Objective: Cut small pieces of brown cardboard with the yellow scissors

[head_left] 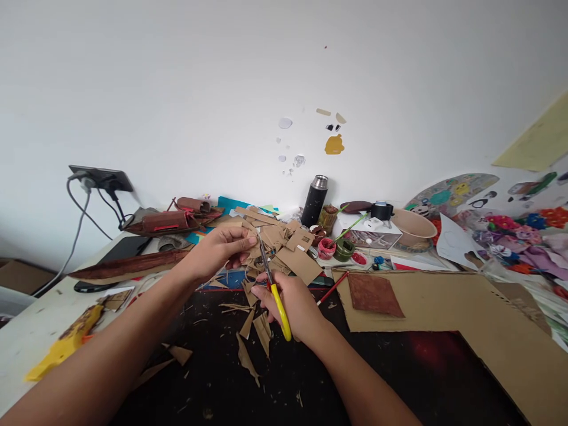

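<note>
Yellow-handled scissors (280, 310) are in my right hand (290, 305), their blades pointing up and away over the cardboard scraps. My left hand (226, 251) is closed in a pinch on a small piece of brown cardboard (252, 233), close to the blade tips. The piece is partly hidden by my fingers. Beyond both hands lies a heap of cut cardboard (270, 234). Thin offcuts (247, 358) are scattered on the dark work surface (213, 384) below my hands.
A black flask (315, 201) stands by the wall, beside open paint jars (326, 248). On the right lie a large cardboard sheet (426, 299) and a reddish-brown square (375, 294). A yellow tool (66, 343) and a brown model boat (166, 222) are on the left.
</note>
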`<state>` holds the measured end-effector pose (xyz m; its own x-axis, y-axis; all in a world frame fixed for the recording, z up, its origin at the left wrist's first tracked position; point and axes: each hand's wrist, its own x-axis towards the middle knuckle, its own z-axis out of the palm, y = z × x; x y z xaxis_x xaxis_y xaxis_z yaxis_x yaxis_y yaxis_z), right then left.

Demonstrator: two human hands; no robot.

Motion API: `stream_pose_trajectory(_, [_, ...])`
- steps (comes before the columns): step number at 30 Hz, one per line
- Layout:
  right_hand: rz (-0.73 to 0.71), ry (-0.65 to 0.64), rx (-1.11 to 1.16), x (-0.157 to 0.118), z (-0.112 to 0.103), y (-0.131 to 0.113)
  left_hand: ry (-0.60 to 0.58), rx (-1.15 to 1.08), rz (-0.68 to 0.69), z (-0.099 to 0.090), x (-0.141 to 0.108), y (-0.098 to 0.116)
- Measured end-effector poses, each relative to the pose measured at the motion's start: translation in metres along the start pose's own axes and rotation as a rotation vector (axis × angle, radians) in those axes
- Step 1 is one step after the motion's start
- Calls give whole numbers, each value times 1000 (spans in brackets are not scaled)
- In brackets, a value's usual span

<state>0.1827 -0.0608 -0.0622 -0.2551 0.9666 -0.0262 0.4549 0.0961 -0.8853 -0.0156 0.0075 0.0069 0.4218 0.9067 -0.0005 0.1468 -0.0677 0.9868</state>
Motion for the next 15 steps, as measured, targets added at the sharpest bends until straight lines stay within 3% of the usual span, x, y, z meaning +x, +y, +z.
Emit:
stream_pose_trajectory(10, [30,-69,232,-3,1,0,26,53,3,-2,-3,3])
stream_pose_trajectory(15, [38,-71,257,-2,3,4,27,-46,-33,1,-2,1])
